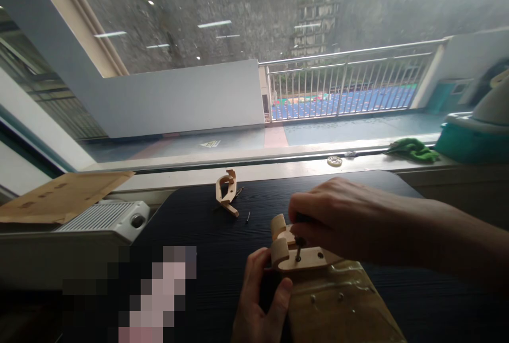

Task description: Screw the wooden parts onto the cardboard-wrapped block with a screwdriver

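Observation:
My left hand point(260, 300) grips the near end of a small wooden assembly point(296, 258) with rounded lugs, which sits on a flat wooden board point(338, 306) on the dark table point(207, 237). My right hand point(342, 221) is closed in a pinch over the assembly, holding a small dark tool whose tip meets a screw point(298, 250) in the wood. A second small curved wooden piece point(226, 192) stands farther back on the table, with a loose screw point(248, 217) beside it.
A white heater unit point(107, 218) and a cardboard sheet point(59, 194) lie at the left. On the window sill rest a green cloth point(413, 149), a small round object point(334, 160) and a teal container point(473, 139). A blurred patch covers the lower left.

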### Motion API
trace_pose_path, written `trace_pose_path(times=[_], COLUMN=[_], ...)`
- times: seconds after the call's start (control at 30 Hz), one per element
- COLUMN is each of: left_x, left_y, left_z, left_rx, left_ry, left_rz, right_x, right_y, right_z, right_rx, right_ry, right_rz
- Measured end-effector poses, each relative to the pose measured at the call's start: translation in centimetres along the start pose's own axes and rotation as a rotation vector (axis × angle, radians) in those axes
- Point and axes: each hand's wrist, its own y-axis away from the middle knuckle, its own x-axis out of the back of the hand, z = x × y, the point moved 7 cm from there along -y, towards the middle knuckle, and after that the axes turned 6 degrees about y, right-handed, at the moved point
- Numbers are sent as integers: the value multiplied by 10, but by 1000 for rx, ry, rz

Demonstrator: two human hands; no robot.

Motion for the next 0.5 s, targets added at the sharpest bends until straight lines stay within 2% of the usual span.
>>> trace_pose_path(times=[0.3,0.5], left_x=[-2,-1], left_y=[1,0], left_z=[2,-1], left_rx=[43,12], left_ry=[15,6], left_rz=[-47,-13], right_x=[12,6], right_y=[5,3], right_z=[-5,-3], right_rx=[62,94], right_ry=[9,-7], right_rz=[-34,-25])
